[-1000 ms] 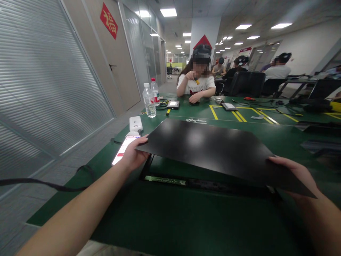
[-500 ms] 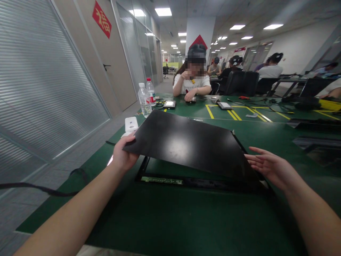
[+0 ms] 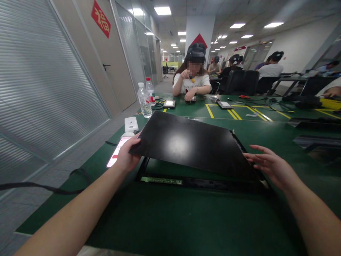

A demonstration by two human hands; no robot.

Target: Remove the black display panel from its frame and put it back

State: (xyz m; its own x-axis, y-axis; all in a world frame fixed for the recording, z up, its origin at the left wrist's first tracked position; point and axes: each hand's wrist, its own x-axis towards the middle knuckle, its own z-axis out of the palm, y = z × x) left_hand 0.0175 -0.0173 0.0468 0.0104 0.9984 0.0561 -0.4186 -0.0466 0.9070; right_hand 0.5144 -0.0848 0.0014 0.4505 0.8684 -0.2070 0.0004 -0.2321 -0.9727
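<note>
A thin, glossy black display panel slants over the table, its left side raised and its right end low. My left hand is closed on its left corner, thumb on top and fingers beneath. Under the panel lies a black rectangular frame with a green circuit board strip along its near side. My right hand is at the panel's right edge, fingers spread and palm turned inward. Its fingertips reach that edge; whether they touch it I cannot tell. The panel hides much of the frame.
Left of the panel lie a lit phone and a white device. Two bottles stand behind. Hard drives lie across the green table, where a person holds a screwdriver. Dark panels lie at right.
My left hand and the panel's left corner have shifted slightly to the right, uncovering more of the phone. My right hand stays nearly in place, its fingers slightly more bent.
</note>
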